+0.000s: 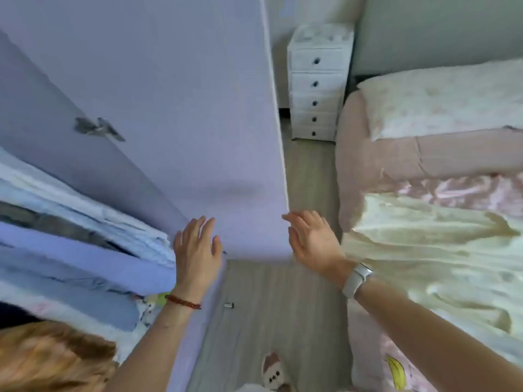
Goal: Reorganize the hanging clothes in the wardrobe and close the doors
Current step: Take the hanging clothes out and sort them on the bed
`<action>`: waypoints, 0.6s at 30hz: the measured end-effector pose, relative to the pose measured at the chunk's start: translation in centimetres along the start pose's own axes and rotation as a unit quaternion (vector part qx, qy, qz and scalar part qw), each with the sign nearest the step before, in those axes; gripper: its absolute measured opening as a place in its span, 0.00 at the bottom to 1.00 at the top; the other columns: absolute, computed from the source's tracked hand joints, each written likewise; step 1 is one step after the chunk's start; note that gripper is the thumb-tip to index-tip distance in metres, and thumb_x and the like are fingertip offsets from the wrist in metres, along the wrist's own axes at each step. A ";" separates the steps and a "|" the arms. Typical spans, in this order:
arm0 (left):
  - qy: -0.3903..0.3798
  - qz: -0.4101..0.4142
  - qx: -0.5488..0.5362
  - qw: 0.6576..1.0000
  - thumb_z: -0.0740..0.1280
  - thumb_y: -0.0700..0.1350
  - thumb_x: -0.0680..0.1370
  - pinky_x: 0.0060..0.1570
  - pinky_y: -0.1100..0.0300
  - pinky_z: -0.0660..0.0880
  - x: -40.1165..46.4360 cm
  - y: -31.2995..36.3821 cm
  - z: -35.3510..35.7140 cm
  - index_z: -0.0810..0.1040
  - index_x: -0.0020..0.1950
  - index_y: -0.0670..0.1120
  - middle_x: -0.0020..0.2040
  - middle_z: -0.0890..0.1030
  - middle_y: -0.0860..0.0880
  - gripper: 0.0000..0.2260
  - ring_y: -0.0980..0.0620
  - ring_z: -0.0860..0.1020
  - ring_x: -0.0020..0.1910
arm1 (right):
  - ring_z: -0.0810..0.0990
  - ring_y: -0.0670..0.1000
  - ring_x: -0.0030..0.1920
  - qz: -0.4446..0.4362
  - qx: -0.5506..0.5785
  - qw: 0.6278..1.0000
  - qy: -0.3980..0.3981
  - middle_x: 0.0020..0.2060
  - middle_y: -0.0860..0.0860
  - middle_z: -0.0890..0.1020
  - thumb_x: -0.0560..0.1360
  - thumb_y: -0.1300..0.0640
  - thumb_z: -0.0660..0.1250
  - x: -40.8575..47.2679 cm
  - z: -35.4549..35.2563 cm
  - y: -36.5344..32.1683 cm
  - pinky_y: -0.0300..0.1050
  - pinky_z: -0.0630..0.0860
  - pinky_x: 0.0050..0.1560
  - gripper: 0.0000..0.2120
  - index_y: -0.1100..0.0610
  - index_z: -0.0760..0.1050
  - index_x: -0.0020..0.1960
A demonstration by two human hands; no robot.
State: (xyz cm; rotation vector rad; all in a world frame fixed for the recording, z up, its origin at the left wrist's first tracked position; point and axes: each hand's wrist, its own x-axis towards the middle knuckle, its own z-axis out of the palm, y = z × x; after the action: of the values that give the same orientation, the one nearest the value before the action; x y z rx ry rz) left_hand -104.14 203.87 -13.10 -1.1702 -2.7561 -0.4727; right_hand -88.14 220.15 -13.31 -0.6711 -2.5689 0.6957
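Wardrobe door between both hands, left hand flat, right hand open, perhaps touching

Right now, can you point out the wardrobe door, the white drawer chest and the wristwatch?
wardrobe door (198, 108), head view, on the flat lilac panel above the hands.
white drawer chest (318, 83), head view, on the front of its second drawer.
wristwatch (356, 280), head view, on the pale strap at the right wrist.

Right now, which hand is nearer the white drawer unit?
Right. The right hand is at the wardrobe door's outer edge, below the drawer unit; the left hand lies farther left.
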 end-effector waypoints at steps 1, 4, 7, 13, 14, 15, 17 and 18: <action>0.013 -0.028 0.009 0.999 0.62 0.38 0.75 0.60 0.41 0.68 -0.1 -2.9 -1.6 0.76 0.60 0.36 0.60 0.76 0.37 0.15 0.39 0.73 0.62 | 0.77 0.60 0.53 -0.034 0.019 0.999 -0.015 0.52 0.58 0.80 0.73 0.64 0.63 1.6 1.5 -2.5 0.53 0.72 0.50 0.13 0.62 0.77 0.57; 0.046 -0.085 0.043 0.994 0.60 0.40 0.75 0.60 0.45 0.69 -0.6 -10.0 -6.2 0.76 0.61 0.38 0.62 0.76 0.39 0.15 0.41 0.73 0.63 | 0.77 0.61 0.55 -0.114 0.046 0.992 -0.037 0.52 0.59 0.80 0.72 0.66 0.64 6.2 5.1 -9.1 0.54 0.73 0.51 0.14 0.63 0.76 0.57; 0.104 -0.132 0.073 0.983 0.61 0.40 0.75 0.56 0.44 0.69 -0.7 -15.9 -11.6 0.76 0.60 0.39 0.61 0.75 0.39 0.15 0.40 0.74 0.61 | 0.76 0.61 0.56 -0.181 0.070 0.979 -0.062 0.53 0.59 0.79 0.73 0.66 0.63 10.7 8.3 -16.3 0.55 0.74 0.53 0.14 0.63 0.76 0.58; 0.211 -0.170 0.166 0.948 0.66 0.39 0.74 0.57 0.44 0.68 1.5 -23.3 -20.6 0.76 0.60 0.40 0.62 0.76 0.40 0.15 0.41 0.73 0.61 | 0.75 0.61 0.56 -0.271 0.114 0.951 -0.092 0.56 0.60 0.78 0.76 0.63 0.59 18.9 12.3 -29.4 0.54 0.71 0.57 0.15 0.63 0.73 0.61; 0.216 -0.177 0.173 0.945 0.66 0.40 0.75 0.58 0.44 0.66 2.2 -24.1 -21.7 0.75 0.62 0.41 0.63 0.75 0.41 0.15 0.41 0.72 0.63 | 0.74 0.61 0.57 -0.275 0.118 0.949 -0.095 0.57 0.60 0.77 0.77 0.62 0.58 20.2 12.8 -31.4 0.54 0.70 0.58 0.15 0.62 0.73 0.62; 0.220 -0.185 0.180 0.941 0.65 0.41 0.75 0.60 0.45 0.64 2.9 -24.9 -22.8 0.75 0.63 0.41 0.64 0.74 0.41 0.16 0.42 0.71 0.65 | 0.74 0.60 0.58 -0.275 0.124 0.948 -0.099 0.58 0.59 0.77 0.77 0.61 0.58 21.6 13.2 -33.3 0.54 0.69 0.59 0.15 0.61 0.72 0.63; 0.218 -0.181 0.205 0.937 0.63 0.43 0.76 0.62 0.45 0.62 4.6 -26.4 -24.3 0.73 0.65 0.43 0.65 0.73 0.42 0.17 0.44 0.68 0.67 | 0.72 0.60 0.60 -0.275 0.138 0.944 -0.115 0.59 0.59 0.76 0.78 0.59 0.56 24.4 14.2 -36.7 0.52 0.68 0.60 0.16 0.61 0.71 0.64; 0.206 -0.176 0.216 0.938 0.63 0.44 0.77 0.63 0.46 0.61 5.5 -26.9 -24.8 0.73 0.66 0.44 0.66 0.72 0.43 0.17 0.44 0.67 0.69 | 0.72 0.60 0.61 -0.276 0.143 0.942 -0.126 0.59 0.60 0.75 0.79 0.59 0.56 25.8 14.8 -38.3 0.52 0.68 0.61 0.16 0.61 0.70 0.64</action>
State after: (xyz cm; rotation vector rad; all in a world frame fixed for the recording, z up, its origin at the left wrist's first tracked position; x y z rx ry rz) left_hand -127.77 181.90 5.13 -0.4195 -2.5069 -0.1049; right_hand -129.12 199.52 2.21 0.2476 -2.6095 0.9693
